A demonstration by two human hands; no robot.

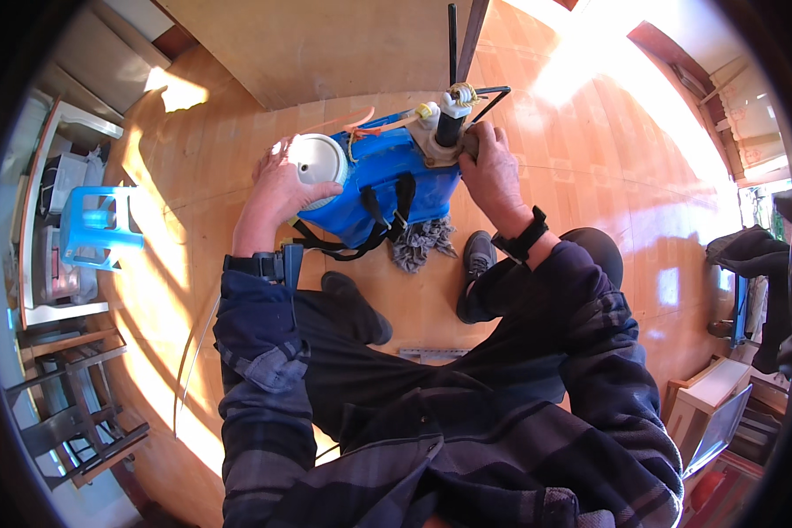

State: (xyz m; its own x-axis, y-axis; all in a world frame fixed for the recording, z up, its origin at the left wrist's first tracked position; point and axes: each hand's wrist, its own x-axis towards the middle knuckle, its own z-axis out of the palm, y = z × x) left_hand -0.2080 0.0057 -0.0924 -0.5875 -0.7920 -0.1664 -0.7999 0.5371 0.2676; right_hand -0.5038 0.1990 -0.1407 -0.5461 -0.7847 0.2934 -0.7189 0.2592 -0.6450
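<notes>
A blue backpack sprayer tank point(387, 180) with black straps stands on the wooden floor in front of my feet. My left hand point(277, 189) rests on the rim of its round white lid point(319, 160). My right hand point(493, 172) grips the beige pump fitting point(440, 145) at the tank's top right, where a black tube and a yellow cord rise. A grey rag point(421, 242) lies on the floor under the tank's near edge.
A light blue plastic stool point(97, 227) stands by white shelving point(44, 176) at the left. Dark metal chairs point(79, 414) sit at lower left. A wooden panel point(326, 44) leans ahead. A black round seat point(600, 251) and a dark garment point(757, 255) are at the right.
</notes>
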